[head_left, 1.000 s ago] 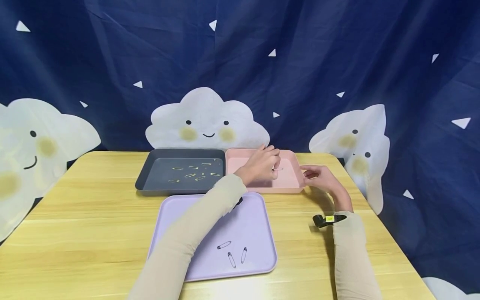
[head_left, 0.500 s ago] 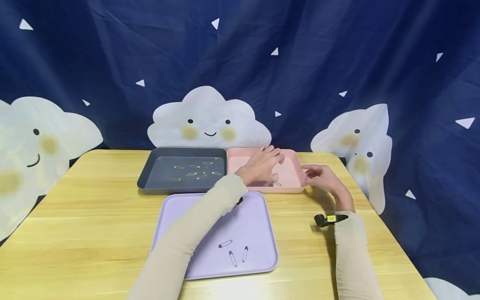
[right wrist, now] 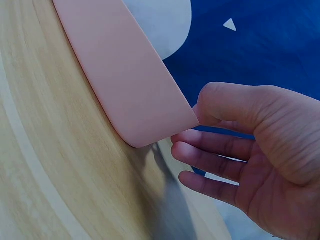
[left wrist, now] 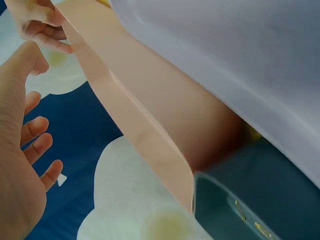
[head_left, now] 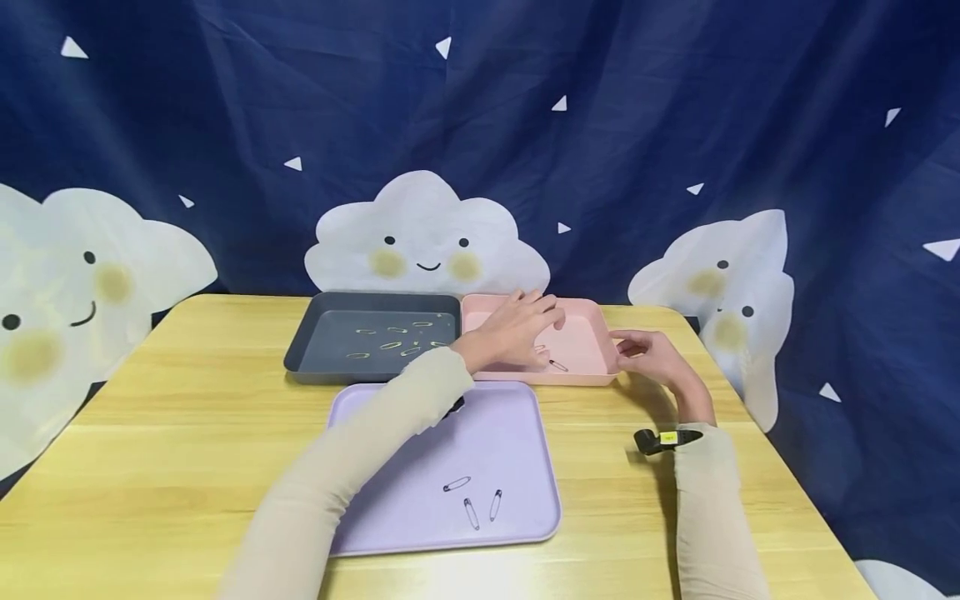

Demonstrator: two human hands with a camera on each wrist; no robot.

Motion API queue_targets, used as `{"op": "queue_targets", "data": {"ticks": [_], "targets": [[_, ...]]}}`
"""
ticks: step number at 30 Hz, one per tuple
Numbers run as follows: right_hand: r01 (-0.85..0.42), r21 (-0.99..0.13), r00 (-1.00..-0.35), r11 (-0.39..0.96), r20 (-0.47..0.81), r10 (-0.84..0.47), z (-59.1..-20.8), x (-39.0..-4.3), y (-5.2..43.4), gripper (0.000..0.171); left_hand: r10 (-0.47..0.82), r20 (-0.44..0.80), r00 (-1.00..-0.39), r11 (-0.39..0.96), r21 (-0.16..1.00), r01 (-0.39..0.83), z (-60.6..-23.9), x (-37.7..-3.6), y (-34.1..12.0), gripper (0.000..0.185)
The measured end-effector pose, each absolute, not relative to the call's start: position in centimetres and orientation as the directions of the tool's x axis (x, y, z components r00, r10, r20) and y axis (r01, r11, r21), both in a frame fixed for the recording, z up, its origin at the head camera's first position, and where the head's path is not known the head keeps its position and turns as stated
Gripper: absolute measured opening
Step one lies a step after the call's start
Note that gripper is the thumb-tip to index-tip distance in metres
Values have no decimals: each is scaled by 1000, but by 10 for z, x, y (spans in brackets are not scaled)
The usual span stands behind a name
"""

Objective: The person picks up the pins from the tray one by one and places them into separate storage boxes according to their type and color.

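My left hand (head_left: 516, 332) hovers over the pink tray (head_left: 581, 333), its fingers loosely bent and apart. In the left wrist view nothing lies between the fingers of that hand (left wrist: 20, 135). A safety pin (head_left: 558, 365) with a dark head lies in the pink tray just right of my thumb; another is partly hidden by the hand. My right hand (head_left: 651, 357) pinches the tray's right wall. In the right wrist view, the thumb and fingers of that hand (right wrist: 250, 145) meet at the pink tray's corner (right wrist: 135, 85).
Several gold-coloured safety pins (head_left: 391, 345) lie in the dark grey tray (head_left: 300, 337), left of the pink one. On the lilac tray (head_left: 525, 433) in front are three dark-headed safety pins (head_left: 471, 513). A patterned blue curtain (head_left: 600, 125) hangs behind the wooden table (head_left: 187, 400).
My left hand has let go of a safety pin, which now lies in the pink tray, and has shifted slightly left with its fingers spread. The right hand stays at the tray's wall.
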State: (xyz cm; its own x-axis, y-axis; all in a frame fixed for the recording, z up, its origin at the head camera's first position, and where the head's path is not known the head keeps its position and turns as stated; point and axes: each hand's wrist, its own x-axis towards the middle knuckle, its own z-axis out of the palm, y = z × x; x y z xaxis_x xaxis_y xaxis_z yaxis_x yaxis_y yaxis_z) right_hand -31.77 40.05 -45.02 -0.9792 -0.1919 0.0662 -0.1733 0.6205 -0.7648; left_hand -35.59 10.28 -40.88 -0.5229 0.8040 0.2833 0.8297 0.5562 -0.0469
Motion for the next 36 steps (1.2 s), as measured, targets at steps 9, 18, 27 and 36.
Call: {"op": "queue_targets", "data": {"ticks": [9, 18, 27, 36], "targets": [[-176, -736, -979, 654, 61, -196, -448, -315, 400, 53, 895, 280, -348, 392, -121, 912, -409, -321, 65, 37], [-156, -711, -982, 686, 33, -188, -447, -319, 400, 53, 959, 184, -216, 240, -122, 963, -420, -270, 34, 35], [-141, -706, -984, 694, 25, -174, -448, -319, 402, 54, 986, 124, -113, 123, -81, 989, -429, -242, 19, 35], [-129, -717, -984, 685, 6, -178, -435, -311, 391, 53, 995, 38, -91, 93, -53, 994, -434, -224, 14, 31]]}}
